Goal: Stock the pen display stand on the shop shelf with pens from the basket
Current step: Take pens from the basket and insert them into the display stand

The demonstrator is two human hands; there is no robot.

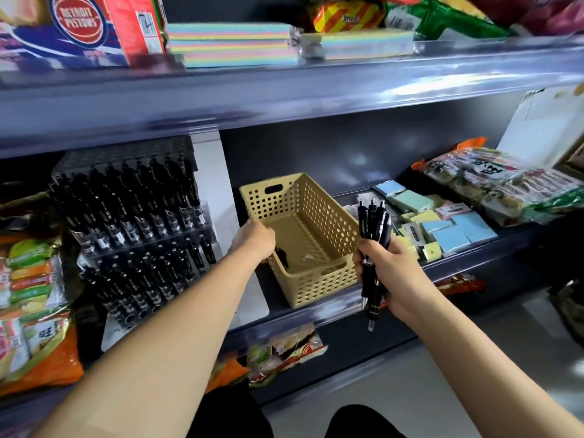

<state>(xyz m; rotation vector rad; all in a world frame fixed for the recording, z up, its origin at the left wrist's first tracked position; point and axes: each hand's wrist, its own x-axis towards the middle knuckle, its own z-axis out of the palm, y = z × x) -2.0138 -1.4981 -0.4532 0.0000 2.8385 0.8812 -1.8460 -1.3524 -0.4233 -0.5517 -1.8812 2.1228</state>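
Stocking looks nearly done to us: pen display stand point(132, 210) mostly full, right hand point(390, 271) gripping pens point(373, 226), left hand point(252, 238) in basket point(316, 279), fingers hidden.

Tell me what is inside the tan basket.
The basket looks nearly empty: bare floor, plus something dark in the corner under the left hand, which covers most of it.

Shop: stocked shelves point(316, 90), packaged snacks point(493, 181).

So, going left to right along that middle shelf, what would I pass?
Orange snack packets → pen display stand → basket → bunch of pens gripped by the right hand → sticky-note pads → wrapped snack packs.
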